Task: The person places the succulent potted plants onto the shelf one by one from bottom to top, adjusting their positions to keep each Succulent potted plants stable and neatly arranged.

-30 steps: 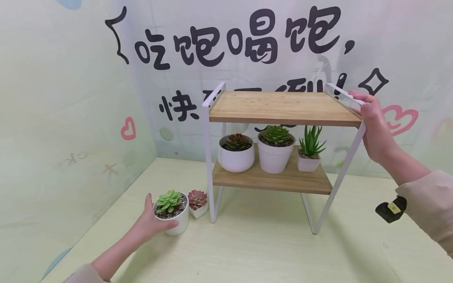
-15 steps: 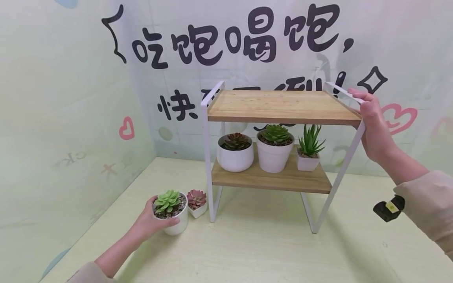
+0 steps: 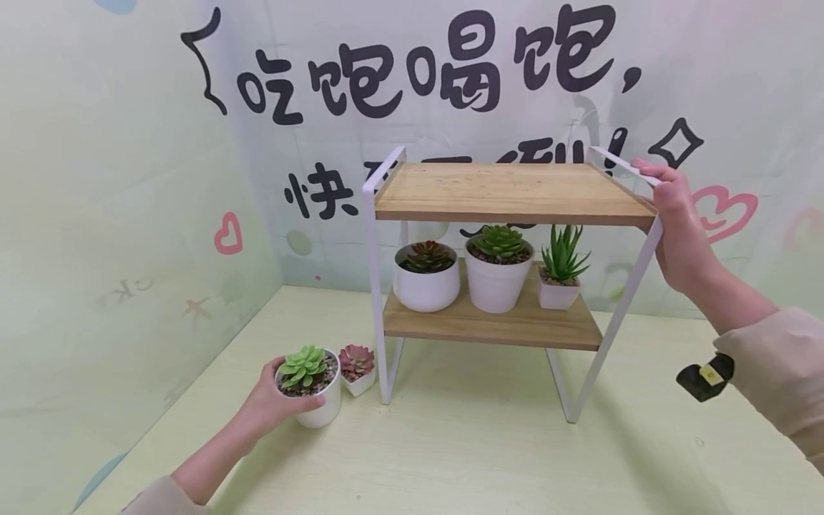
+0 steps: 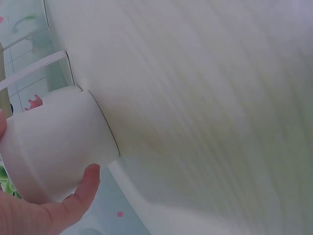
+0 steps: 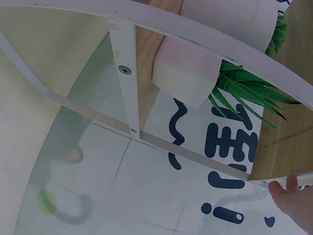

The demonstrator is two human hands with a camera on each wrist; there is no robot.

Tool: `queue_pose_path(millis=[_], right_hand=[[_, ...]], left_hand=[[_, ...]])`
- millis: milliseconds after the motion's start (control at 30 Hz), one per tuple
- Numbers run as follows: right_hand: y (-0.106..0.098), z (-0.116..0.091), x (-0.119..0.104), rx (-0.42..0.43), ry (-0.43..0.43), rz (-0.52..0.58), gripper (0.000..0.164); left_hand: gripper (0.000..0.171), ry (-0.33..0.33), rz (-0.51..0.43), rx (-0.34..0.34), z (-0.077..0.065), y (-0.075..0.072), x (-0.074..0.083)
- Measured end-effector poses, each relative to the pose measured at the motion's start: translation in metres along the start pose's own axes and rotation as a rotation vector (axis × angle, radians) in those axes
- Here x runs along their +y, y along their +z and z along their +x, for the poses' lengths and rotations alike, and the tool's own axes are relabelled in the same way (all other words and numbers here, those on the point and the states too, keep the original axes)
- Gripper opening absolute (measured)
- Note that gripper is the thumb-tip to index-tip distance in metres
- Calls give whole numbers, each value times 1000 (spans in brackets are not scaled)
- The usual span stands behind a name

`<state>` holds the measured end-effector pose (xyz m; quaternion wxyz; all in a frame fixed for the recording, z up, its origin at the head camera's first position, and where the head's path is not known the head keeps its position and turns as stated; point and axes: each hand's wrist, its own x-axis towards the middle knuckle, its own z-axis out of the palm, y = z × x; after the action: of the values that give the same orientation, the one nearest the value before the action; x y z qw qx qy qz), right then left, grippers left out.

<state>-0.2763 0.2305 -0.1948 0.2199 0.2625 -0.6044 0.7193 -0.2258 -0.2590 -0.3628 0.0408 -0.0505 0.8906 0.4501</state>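
Observation:
My left hand [image 3: 267,402] grips a round white pot [image 3: 325,409] from its left side, thumb across the front. A light green succulent [image 3: 305,366] grows from the gravel in it. In the left wrist view the pot [image 4: 63,147] stands on the table. Beside it is a small white pot with a reddish succulent [image 3: 356,361]. My right hand [image 3: 684,222] holds the white metal rail at the right top of a two-tier wooden shelf [image 3: 515,193]. On the lower board [image 3: 489,330] stand a dark red succulent pot [image 3: 427,288], a green rosette pot [image 3: 498,285] and a spiky aloe-like plant [image 3: 561,268].
The pale table [image 3: 450,450] runs up to a printed back wall [image 3: 309,250] and a left wall [image 3: 129,214]. A white metal leg [image 3: 380,300] of the shelf stands just right of the small reddish plant.
My left hand's fingers have closed in around the white pot, which stays in place. My right hand keeps its hold on the rail. The whole view has shifted slightly.

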Motion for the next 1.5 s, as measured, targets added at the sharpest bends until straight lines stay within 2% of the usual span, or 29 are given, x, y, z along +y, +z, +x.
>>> queue_pose_path(millis=[433,667,933,1100,1200,1500], right_hand=[[-1,0,-2,-4,-5,5,44],[-1,1,-1,0,2,0,41],[0,1,-2,3,23,-56,40],[2,0,-3,7,22,-59,40],[3,-1,-2,7,22,-54,38],[2,-1,-2,6,20,-55,41]], left_hand=[[111,7,-39,18,0,1,-1],[110,-10,-65,24,-1,1,-1],[111,-9,-37,-5,-7,-13,2],[108,37,-1,-69,-17,-23,18],[106,83,9,-114,-28,-26,32],[99,304,-51,-230,-62,-17,84]])
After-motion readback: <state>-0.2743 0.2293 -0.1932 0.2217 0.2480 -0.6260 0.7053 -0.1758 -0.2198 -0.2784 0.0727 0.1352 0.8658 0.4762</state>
